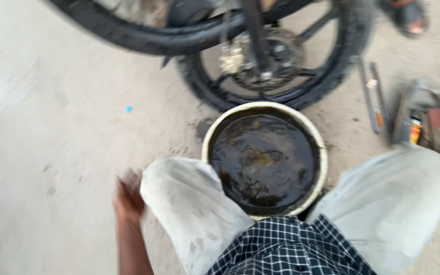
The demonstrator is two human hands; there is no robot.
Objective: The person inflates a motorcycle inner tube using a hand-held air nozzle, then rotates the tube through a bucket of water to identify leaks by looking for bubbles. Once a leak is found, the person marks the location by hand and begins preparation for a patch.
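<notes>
One motorcycle wheel (276,56) fills the upper centre. Below it, mid-frame, a round basin (266,158) of dark water sits between pale-trousered knees. Left hand (127,196), lower left, blurred beside the knee; grip unreadable. Right hand unseen.

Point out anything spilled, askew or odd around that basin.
Dark wet stains mark the ground beside the basin of murky dark water, by the motorcycle wheel. Loose tools lie scattered to its right. Nothing looks broken.

Dusty concrete ground (52,127) bears a basin (266,109), motorcycle wheel (276,56), and toolbox (429,122).
</notes>
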